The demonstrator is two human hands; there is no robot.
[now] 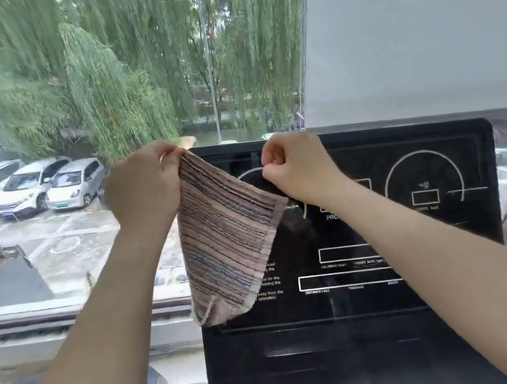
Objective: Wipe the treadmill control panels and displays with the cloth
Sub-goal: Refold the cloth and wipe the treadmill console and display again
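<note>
We face the black treadmill console [414, 267], its left edge set against the window [104, 82]. The striped cloth [229, 236] hangs spread over the console's upper-left part, with its lower corner loose by the left edge. Our left hand [143, 186] pinches its top corner. Our right hand [300, 167] is curled at the cloth's right corner; we cannot tell whether it grips. The console's right half lies uncovered.

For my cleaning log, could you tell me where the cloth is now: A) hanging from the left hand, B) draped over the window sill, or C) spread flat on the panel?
A: the left hand grips the cloth at its top, and it hangs before the panel.
</note>
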